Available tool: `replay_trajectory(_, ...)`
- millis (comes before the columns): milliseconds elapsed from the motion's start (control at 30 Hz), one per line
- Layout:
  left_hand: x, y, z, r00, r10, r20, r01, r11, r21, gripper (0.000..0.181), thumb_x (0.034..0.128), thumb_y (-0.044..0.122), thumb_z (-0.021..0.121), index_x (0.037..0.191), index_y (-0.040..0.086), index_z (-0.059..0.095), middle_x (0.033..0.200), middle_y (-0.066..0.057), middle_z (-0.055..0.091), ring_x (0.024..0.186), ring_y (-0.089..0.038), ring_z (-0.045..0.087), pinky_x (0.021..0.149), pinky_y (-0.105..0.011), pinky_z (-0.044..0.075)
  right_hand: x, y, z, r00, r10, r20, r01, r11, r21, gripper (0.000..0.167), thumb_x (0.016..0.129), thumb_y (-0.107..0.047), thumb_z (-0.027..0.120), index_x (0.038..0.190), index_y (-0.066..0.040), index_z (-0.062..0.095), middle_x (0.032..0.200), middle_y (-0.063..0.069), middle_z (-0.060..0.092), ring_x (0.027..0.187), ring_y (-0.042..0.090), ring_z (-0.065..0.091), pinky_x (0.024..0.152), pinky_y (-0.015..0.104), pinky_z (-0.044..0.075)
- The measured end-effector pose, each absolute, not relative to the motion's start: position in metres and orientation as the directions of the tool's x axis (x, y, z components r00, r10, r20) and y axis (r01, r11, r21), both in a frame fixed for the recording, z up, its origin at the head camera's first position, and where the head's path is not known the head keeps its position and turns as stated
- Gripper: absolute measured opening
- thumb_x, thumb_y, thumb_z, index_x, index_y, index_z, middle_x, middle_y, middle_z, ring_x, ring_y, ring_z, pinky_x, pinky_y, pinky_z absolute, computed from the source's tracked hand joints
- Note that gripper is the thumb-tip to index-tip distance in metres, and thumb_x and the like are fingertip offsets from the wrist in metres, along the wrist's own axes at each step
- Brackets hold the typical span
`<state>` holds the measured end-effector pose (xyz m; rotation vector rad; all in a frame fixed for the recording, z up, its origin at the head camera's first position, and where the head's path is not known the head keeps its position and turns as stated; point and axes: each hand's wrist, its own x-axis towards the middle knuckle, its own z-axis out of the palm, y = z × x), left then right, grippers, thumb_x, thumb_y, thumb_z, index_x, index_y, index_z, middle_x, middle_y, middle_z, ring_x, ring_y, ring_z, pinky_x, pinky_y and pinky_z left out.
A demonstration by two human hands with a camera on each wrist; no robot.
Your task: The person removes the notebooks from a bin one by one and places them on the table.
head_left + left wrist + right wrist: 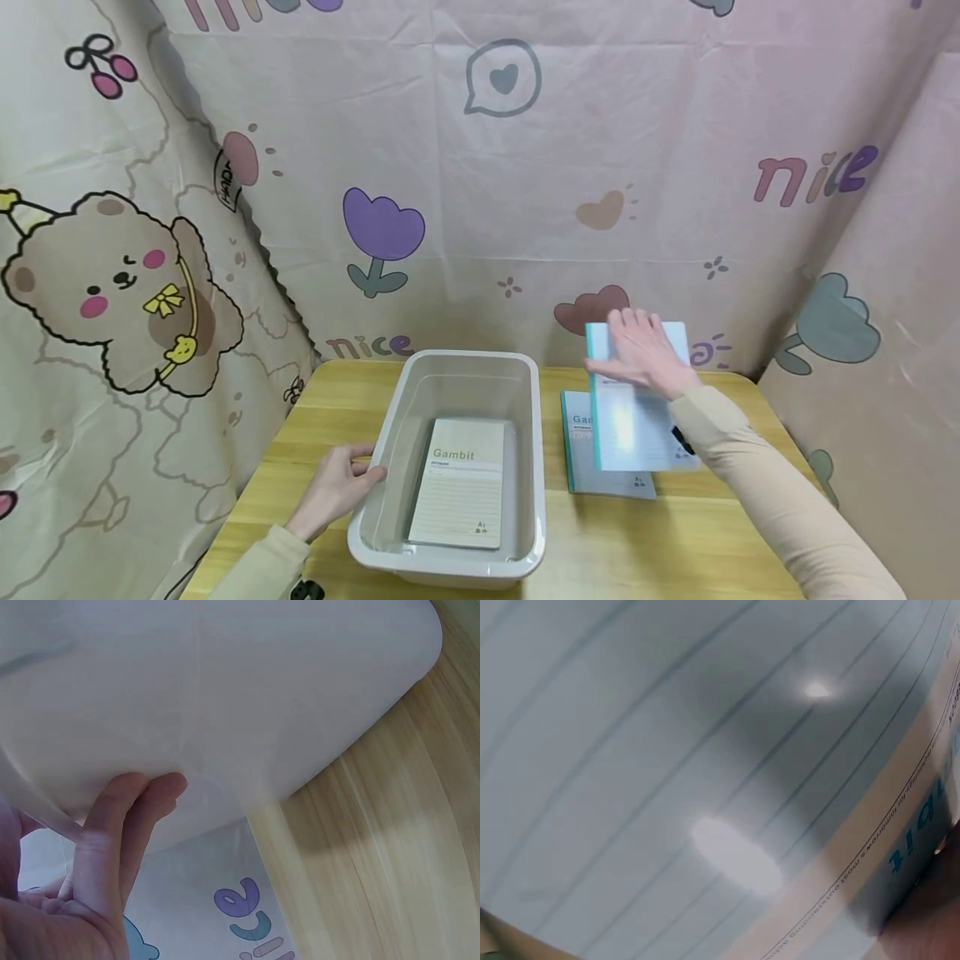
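My right hand grips a pale blue notebook near its top, thumb at the left edge and fingers over the upper end. That notebook is raised and partly covers another blue notebook lying on the table. In the right wrist view, the ruled cover of the held notebook fills most of the picture. My left hand holds the left rim of a light grey plastic bin, thumb over the rim and fingers against the outer wall. Inside the bin, a cream "Gambit" notebook lies flat, cover up.
The wooden table carries the bin near its middle and the notebooks to the right. A patterned cloth hangs behind the table and along both sides. A dark cable runs by the table's lower left edge.
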<state>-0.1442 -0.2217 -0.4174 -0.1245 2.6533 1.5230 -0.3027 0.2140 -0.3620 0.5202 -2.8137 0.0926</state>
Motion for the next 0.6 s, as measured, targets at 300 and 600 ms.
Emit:
replay_trajectory(300, -0.144, -0.222, -0.418, -0.992, -0.033, -0.12, -0.12, 0.496, 0.86, 0.045, 0.0872, 0.0, 0.063, 0.129, -0.017, 0.056, 0.101, -0.033, 0.073, 0.08, -0.033, 0.076, 0.063, -0.038, 0.066, -0.295, 0.294, -0.432, -0.913, -0.29, 0.287, -0.301, 0.954, 0.005, 0.065, 0.075, -0.06, 0.073, 0.089, -0.003, 0.045, 0.082, 0.011, 0.045, 0.081, 0.03, 0.043, 0.072, 0.041, 0.032)
replay_trajectory(600, -0.146, -0.223, -0.419, -0.991, -0.013, -0.133, -0.123, 0.49, 0.863, 0.047, 0.088, 0.001, 0.064, 0.13, -0.017, 0.055, 0.101, -0.033, 0.073, 0.082, -0.033, 0.076, 0.065, -0.04, 0.066, -0.295, 0.333, -0.476, -0.927, -0.25, 0.281, -0.258, 0.966, 0.009, 0.063, 0.073, -0.057, 0.076, 0.086, -0.004, 0.044, 0.079, 0.01, 0.042, 0.078, 0.029, 0.04, 0.069, 0.04, 0.03)
